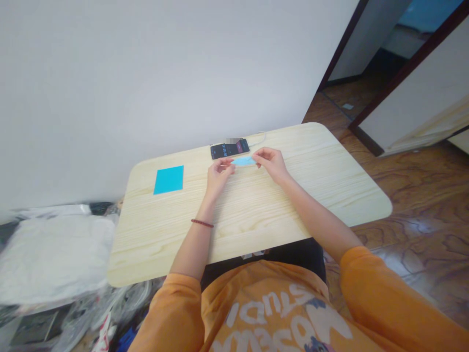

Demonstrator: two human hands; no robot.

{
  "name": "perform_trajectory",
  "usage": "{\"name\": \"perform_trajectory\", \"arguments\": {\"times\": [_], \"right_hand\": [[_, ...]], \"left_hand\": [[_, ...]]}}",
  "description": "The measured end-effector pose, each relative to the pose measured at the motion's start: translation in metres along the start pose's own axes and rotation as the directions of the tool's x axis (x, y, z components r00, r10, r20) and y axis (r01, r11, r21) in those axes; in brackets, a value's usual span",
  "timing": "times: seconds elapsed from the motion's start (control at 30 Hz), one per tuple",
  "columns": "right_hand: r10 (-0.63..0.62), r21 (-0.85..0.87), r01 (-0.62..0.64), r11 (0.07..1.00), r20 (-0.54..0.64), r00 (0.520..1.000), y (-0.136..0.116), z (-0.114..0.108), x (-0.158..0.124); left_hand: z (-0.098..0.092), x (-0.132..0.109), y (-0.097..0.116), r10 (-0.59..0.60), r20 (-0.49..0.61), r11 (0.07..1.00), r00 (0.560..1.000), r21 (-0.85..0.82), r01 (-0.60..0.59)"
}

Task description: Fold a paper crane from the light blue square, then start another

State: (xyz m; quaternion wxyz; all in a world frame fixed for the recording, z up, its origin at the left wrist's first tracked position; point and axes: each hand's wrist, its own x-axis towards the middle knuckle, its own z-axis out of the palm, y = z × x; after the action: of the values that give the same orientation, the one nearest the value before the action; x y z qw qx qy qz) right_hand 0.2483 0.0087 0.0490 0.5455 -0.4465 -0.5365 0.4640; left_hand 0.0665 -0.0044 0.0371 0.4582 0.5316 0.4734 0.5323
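A small light-blue piece of folded paper (243,161) is stretched between my two hands, just above the table. My left hand (220,176) pinches its left end between thumb and fingers. At the other end, my right hand (271,163) grips the paper's right tip in the same way. The fingertips cover both ends, so the exact folds there are hidden. To the left of my hands, a flat square of brighter blue paper (168,180) lies on the wooden table (249,210).
Behind my hands a phone (230,148) lies face up with its screen lit, and a white cable (261,140) runs from its right side. A white wall borders the table's far edge. White bagged items (58,254) are piled on the left.
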Motion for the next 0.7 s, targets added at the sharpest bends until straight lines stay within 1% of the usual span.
{"name": "perform_trajectory", "arguments": {"times": [0.07, 0.13, 0.2, 0.23, 0.3, 0.33, 0.37, 0.43, 0.53, 0.7], "right_hand": [[0.024, 0.039, -0.024, 0.999, -0.007, 1.000, 0.001, 0.004, -0.001], [0.049, 0.053, -0.050, 0.997, 0.015, 0.999, 0.002, 0.008, -0.004], [0.042, 0.026, -0.043, 0.999, 0.034, 0.999, 0.002, 0.012, -0.006], [0.018, -0.006, -0.017, 1.000, 0.032, 0.999, 0.002, 0.013, -0.008], [-0.084, -0.106, 0.086, 0.991, 0.017, 0.996, -0.001, 0.013, -0.011], [-0.160, -0.166, 0.158, 0.973, 0.006, 0.987, -0.003, 0.013, -0.012], [-0.243, -0.232, 0.240, 0.942, 0.019, 0.970, -0.004, 0.013, -0.013], [-0.349, -0.346, 0.343, 0.873, 0.045, 0.936, -0.008, 0.012, -0.015], [-0.412, -0.434, 0.403, 0.805, 0.080, 0.908, -0.010, 0.011, -0.017], [-0.439, -0.480, 0.431, 0.764, 0.103, 0.893, -0.008, 0.010, -0.017]], "left_hand": [[0.006, -0.003, 0.000, -0.026, 0.045, 0.999, 0.999, -0.039, 0.028], [0.011, -0.006, 0.001, -0.026, 0.026, 0.998, 0.999, -0.063, 0.027], [0.014, -0.008, 0.002, -0.042, -0.009, 0.995, 0.999, -0.091, 0.041], [0.014, -0.009, 0.001, -0.048, -0.024, 0.994, 0.999, -0.104, 0.046], [0.014, -0.009, 0.001, -0.055, -0.038, 0.991, 0.998, -0.120, 0.050], [0.013, -0.009, 0.000, -0.054, -0.038, 0.992, 0.998, -0.119, 0.049], [0.013, -0.009, 0.000, -0.050, -0.036, 0.993, 0.998, -0.110, 0.046], [0.013, -0.008, 0.001, -0.036, -0.034, 0.997, 0.999, -0.076, 0.033], [0.014, -0.009, 0.002, -0.024, -0.034, 0.999, 0.999, -0.046, 0.023], [0.017, -0.009, -0.001, -0.058, -0.012, 0.994, 0.998, -0.094, 0.056]]}}
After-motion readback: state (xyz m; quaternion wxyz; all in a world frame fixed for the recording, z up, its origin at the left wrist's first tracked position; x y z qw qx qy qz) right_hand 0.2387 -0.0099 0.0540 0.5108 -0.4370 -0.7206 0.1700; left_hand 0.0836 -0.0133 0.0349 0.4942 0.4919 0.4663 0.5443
